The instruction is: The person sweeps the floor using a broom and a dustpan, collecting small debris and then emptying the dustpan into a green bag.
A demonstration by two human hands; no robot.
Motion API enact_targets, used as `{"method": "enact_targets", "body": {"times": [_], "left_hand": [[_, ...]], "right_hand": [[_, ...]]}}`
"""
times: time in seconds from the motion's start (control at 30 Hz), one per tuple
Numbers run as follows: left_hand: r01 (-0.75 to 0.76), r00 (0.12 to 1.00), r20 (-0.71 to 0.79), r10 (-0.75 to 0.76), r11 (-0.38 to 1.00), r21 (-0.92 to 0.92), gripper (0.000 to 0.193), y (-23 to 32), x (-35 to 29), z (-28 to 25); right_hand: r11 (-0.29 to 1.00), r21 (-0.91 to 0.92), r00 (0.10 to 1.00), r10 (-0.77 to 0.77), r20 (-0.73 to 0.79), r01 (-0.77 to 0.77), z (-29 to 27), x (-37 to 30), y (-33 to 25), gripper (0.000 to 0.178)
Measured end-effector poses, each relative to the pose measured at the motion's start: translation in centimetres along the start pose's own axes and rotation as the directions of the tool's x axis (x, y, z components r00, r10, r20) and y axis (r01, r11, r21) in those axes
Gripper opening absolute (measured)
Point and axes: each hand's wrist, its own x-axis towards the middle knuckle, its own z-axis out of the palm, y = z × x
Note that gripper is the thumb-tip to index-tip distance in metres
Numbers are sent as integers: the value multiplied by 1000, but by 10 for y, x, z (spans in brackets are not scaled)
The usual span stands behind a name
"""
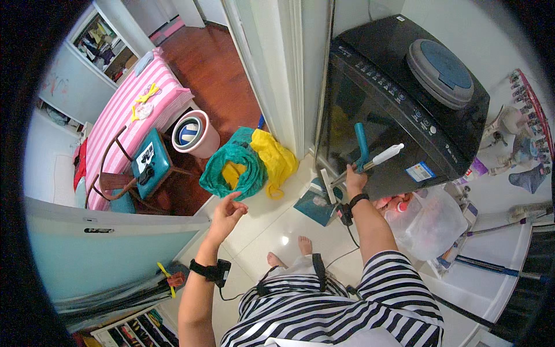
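Observation:
My right hand is closed around the handles of a small broom and a dustpan, in front of the black washing machine. The dustpan's teal pan hangs just over or on the tiles; I cannot tell which. Beside it, the broom has a white grip pointing up to the right. My left hand is empty, with its fingers apart and partly bent. Just beyond it are a teal plastic bag, its mouth gaping with something yellow inside, and a yellow plastic bag.
A pink bin with a ball in it stands past the doorway, near a teal-seated chair and a striped bed. A blue-grey round-lidded container rests on the washer. White plastic bags lie at right.

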Motion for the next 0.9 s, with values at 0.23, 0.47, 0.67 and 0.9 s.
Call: {"method": "enact_targets", "body": {"times": [0.23, 0.47, 0.67, 0.9], "left_hand": [[51, 998, -23, -52, 998, -34, 40, -3, 1, 1], [55, 998, -8, -55, 998, -6, 40, -4, 4, 5], [44, 999, 14, -44, 999, -27, 40, -7, -1, 8], [16, 1000, 9, -16, 999, -31, 40, -9, -8, 11]], "right_hand": [[996, -86, 1000, -13, -18, 12, 9, -9, -31, 56], [991, -108, 974, 103, 203, -82, -2, -20, -55, 43], [995, -63, 989, -62, 134, 71, -4, -22, -33, 45], [995, -97, 928, 29, 370, 7, -32, -37, -49, 38]]}}
